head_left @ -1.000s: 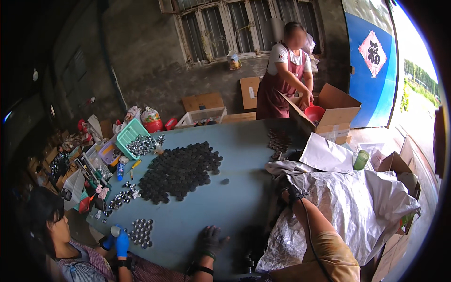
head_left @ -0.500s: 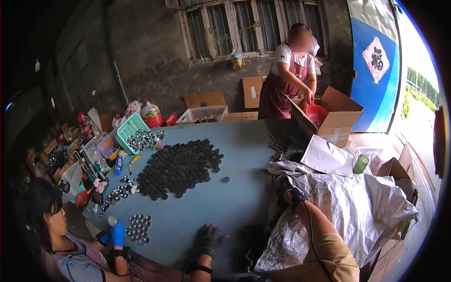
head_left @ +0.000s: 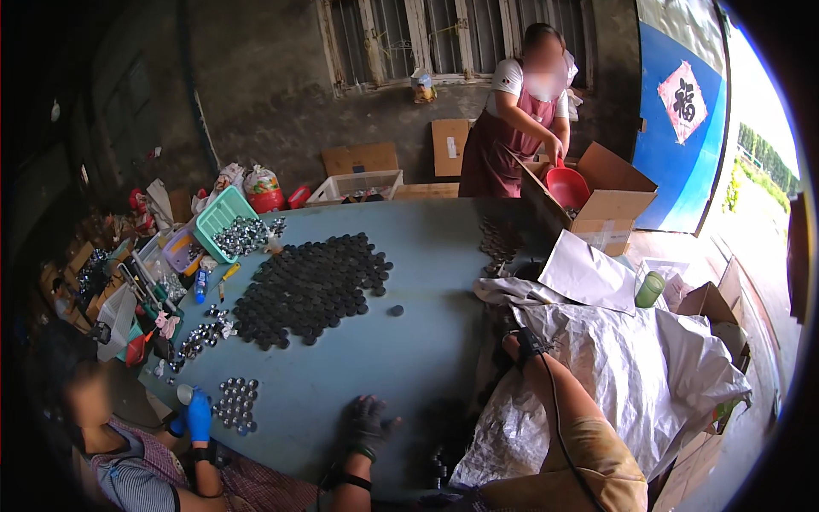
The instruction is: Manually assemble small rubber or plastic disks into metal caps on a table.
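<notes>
Now, head view: left hand (head_left: 368,427), dark-gloved, lies splayed on smooth table (head_left: 435,341), lower middle, likely bracing, grasping nothing visible. Right hand (head_left: 511,346), right of centre, shadowed beside crinkled silvery sheet (head_left: 614,358); grip can't be told. Matte round discs (head_left: 311,290), left of centre, packed flat, presumably so each shows.

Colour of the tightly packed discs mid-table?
The discs look nearly black, seen best in head view.

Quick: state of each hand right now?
Left hand: open, palm down on the table, nothing visibly held.
Right hand: mostly lost in shadow, can't tell.
</notes>
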The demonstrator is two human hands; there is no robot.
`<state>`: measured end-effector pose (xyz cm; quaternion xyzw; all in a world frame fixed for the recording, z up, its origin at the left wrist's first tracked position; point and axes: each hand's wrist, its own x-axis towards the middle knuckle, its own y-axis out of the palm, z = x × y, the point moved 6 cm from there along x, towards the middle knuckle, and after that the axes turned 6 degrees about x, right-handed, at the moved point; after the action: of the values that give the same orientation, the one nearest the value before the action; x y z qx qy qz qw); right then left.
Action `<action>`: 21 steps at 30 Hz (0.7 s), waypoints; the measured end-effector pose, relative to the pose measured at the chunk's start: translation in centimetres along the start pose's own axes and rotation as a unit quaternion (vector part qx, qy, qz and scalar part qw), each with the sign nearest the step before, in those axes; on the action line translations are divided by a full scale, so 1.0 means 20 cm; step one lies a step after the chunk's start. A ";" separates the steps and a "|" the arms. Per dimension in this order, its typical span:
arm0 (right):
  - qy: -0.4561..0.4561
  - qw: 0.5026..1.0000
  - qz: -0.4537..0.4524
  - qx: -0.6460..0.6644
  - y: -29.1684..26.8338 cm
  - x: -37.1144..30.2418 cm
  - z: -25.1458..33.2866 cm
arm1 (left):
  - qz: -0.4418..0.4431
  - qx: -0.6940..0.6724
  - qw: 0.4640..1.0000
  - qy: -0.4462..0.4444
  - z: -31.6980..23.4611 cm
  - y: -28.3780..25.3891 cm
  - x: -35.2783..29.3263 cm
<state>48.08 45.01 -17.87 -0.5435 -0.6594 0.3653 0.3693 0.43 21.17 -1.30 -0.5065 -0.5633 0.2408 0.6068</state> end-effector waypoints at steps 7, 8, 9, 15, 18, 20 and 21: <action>-0.155 0.983 -0.037 0.088 0.03 -0.04 0.14 | 0.023 -0.009 1.000 0.000 -0.02 -0.02 0.01; -0.183 0.977 -0.043 0.097 0.00 -0.05 0.17 | 0.022 -0.011 1.000 -0.006 0.00 -0.02 0.00; -0.208 0.971 -0.048 0.111 -0.02 -0.08 0.20 | 0.020 -0.023 0.999 -0.011 0.01 -0.01 -0.01; -0.319 0.927 -0.080 0.183 -0.18 -0.26 0.22 | -0.005 -0.050 0.999 0.019 -0.01 0.05 0.05; -0.402 0.883 -0.097 0.220 -0.56 -0.43 0.38 | -0.006 -0.053 0.999 -0.001 0.05 0.09 -0.01; -0.146 0.963 0.195 0.116 -0.63 -0.48 0.29 | -0.003 -0.054 0.999 -0.006 0.04 0.06 -0.02; -0.112 0.958 0.218 0.149 -0.70 -0.61 0.24 | 0.011 -0.045 0.999 0.006 0.00 0.04 0.04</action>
<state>39.23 30.62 -8.82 -0.5686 -0.4999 0.5898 0.2809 0.93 22.13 -1.63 -0.5409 -0.5642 0.2190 0.5841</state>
